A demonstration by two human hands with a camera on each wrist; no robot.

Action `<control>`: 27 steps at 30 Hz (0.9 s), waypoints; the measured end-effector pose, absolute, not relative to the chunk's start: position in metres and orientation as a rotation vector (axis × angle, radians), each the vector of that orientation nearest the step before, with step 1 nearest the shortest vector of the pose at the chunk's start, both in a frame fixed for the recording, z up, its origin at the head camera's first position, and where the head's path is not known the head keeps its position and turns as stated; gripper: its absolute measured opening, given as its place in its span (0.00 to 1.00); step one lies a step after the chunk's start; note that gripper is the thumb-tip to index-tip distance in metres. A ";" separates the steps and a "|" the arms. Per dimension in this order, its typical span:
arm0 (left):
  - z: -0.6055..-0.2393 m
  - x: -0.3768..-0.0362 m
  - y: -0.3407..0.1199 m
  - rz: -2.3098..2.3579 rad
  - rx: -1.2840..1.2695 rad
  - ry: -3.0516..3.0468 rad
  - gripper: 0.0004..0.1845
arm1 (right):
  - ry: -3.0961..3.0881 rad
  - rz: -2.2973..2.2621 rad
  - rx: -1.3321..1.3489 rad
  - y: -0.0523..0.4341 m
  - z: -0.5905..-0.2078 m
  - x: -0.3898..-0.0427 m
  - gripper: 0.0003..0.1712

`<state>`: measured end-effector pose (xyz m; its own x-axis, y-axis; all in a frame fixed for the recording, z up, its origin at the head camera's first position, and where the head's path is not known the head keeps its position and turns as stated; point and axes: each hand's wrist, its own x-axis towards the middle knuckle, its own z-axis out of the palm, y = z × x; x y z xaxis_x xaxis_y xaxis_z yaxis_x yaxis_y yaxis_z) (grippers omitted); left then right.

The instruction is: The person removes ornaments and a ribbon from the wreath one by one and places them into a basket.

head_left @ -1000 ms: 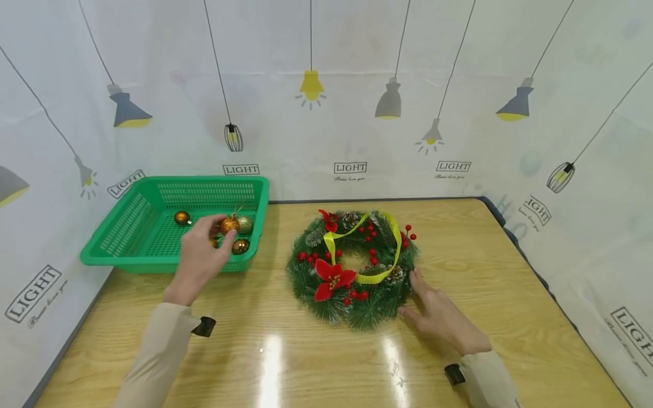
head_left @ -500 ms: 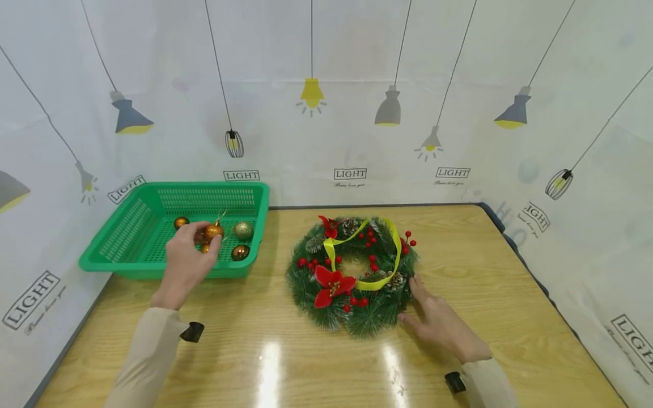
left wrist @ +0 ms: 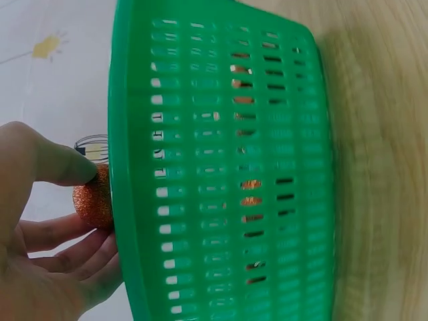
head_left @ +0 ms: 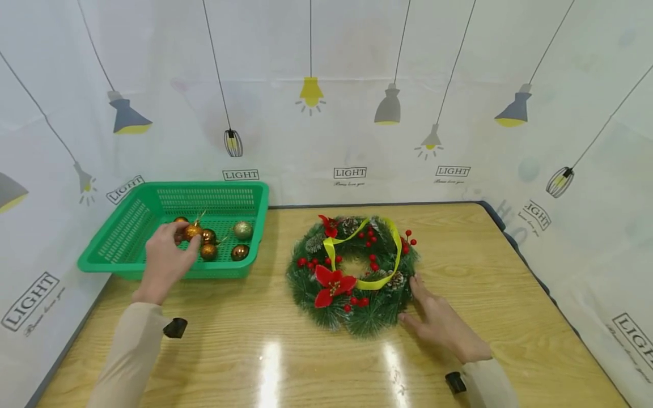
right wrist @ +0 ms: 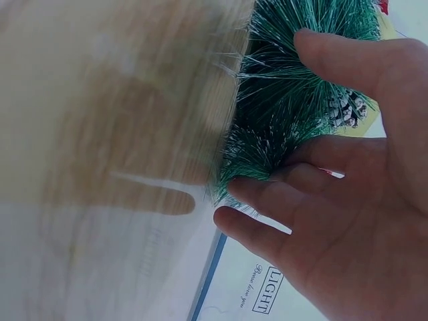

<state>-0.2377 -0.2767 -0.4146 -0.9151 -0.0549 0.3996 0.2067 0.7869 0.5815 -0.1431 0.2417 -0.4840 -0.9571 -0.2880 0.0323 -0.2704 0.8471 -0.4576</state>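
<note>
Head view: left hand (head_left: 164, 259) pinches a glittery orange ball ornament (head_left: 192, 231) w/ gold loop, over the green perforated plastic basket (head_left: 127, 226), far left of the green pine wreath w/ red flowers (head_left: 352, 272). Right hand (head_left: 441, 323), fingers flat, touches wreath's right edge on wooden bench (head_left: 306, 362).

On my table (head_left: 490, 266) the basket (head_left: 127, 226) sits far left with baubles (head_left: 224, 241) in it; the wreath (head_left: 352, 272) lies right of it, well apart.
</note>
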 end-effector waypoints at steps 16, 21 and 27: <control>-0.409 -0.248 -0.297 -0.856 -0.053 -2.682 0.24 | 2.961 -0.750 -0.482 0.240 -0.488 -0.141 0.50; -0.408 -0.246 -0.296 -0.881 -0.046 -2.680 0.24 | 2.962 -0.748 -0.508 0.241 -0.486 -0.142 0.50; -0.406 -0.246 -0.284 -0.900 -0.109 -2.657 0.23 | 2.978 -0.736 -0.484 0.241 -0.483 -0.143 0.50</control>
<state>-0.2461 -0.2841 -0.4064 -0.9418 -0.0338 0.3345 0.1764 0.7972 0.5773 -0.1433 0.2410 -0.4833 -0.9509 -0.3072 0.0389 -0.2899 0.8393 -0.4600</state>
